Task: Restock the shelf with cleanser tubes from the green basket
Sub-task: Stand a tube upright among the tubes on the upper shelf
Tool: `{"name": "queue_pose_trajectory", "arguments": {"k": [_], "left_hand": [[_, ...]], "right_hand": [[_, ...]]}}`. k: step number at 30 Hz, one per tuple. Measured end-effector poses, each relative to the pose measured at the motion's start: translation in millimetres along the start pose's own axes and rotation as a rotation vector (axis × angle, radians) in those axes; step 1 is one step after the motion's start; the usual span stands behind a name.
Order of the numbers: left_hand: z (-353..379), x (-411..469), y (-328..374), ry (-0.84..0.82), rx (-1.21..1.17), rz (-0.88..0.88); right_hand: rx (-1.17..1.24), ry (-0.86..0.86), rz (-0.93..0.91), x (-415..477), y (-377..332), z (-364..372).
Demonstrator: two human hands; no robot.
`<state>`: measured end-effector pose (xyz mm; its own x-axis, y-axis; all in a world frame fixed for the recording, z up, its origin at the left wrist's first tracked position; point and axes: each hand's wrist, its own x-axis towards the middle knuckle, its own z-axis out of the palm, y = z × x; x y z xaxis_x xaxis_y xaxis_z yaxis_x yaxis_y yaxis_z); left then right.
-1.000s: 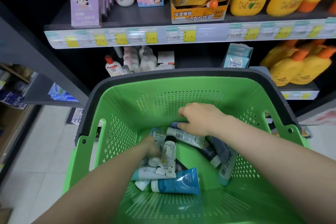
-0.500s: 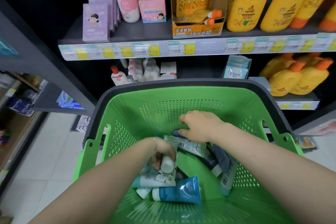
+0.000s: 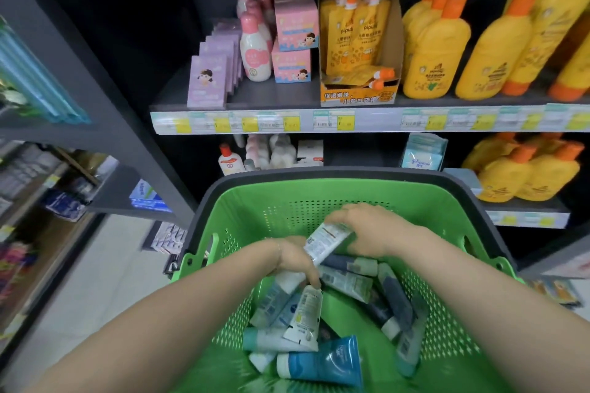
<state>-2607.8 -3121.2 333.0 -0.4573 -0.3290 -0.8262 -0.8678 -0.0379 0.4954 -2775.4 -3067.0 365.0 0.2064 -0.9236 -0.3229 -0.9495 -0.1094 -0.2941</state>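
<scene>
Head view: both my hands are down in the green basket [image 3: 242, 210], close together near its far wall. My right hand [image 3: 372, 228] grips a white cleanser tube [image 3: 325, 241], held clear above the tube pile [image 3: 322, 360]. My left hand [image 3: 295, 260] is curled round a second tube [image 3: 287, 282]. The shelf [image 3: 287, 96] stands beyond the basket's far rim.

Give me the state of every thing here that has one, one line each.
Green basket, holding a pile of tubes.
Right hand, gripping a labelled tube above the pile.
Left hand, gripping a white tube in the pile.
Blue tube, lying flat at the basket's near end.
Orange display box, open-fronted, pouches inside.
Yellow bottles, upright, capped.
</scene>
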Motion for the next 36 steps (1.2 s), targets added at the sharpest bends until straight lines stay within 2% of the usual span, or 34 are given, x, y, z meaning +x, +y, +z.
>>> {"name": "queue_pose_trajectory", "arguments": {"k": [3,6,9,12,18,25,28,31,36], "left_hand": [[-4.4,-13.9,4.9,0.103,-0.005,0.119],[-9.4,-23.6,8.4,0.123,0.012,0.186],[-13.8,-34.2,11.9,0.123,0.028,0.209],[-18.6,-44.2,15.6,0.204,0.002,0.269],[-33.5,-64.8,32.3,0.356,-0.125,0.489],[-48.5,-103.3,55.9,0.399,-0.336,0.695],[-60.4,-121.2,65.0,0.432,-0.414,0.734],[-74.0,-133.2,72.1,0.490,-0.521,0.754],[-97.6,-151.7,85.6,0.601,-0.504,0.809]], "right_hand": [[-0.054,0.118,-0.046,-2.2,-1.0,-11.5],[-0.236,0.203,-0.150,-5.9,-5.4,-27.3],[-0.359,0.208,-0.230,-12.5,-11.8,-48.5],[-0.370,0.158,-0.215,-16.7,-19.5,-72.1],[-0.109,0.137,-0.143,-19.7,-34.5,-119.2],[0.096,0.299,-0.168,-25.9,-51.5,-173.0],[0.327,0.435,-0.201,-25.7,-52.5,-182.0],[0.550,0.482,-0.195,-24.1,-47.4,-181.7],[0.585,0.455,-0.135,-22.1,-47.2,-180.9]]}}
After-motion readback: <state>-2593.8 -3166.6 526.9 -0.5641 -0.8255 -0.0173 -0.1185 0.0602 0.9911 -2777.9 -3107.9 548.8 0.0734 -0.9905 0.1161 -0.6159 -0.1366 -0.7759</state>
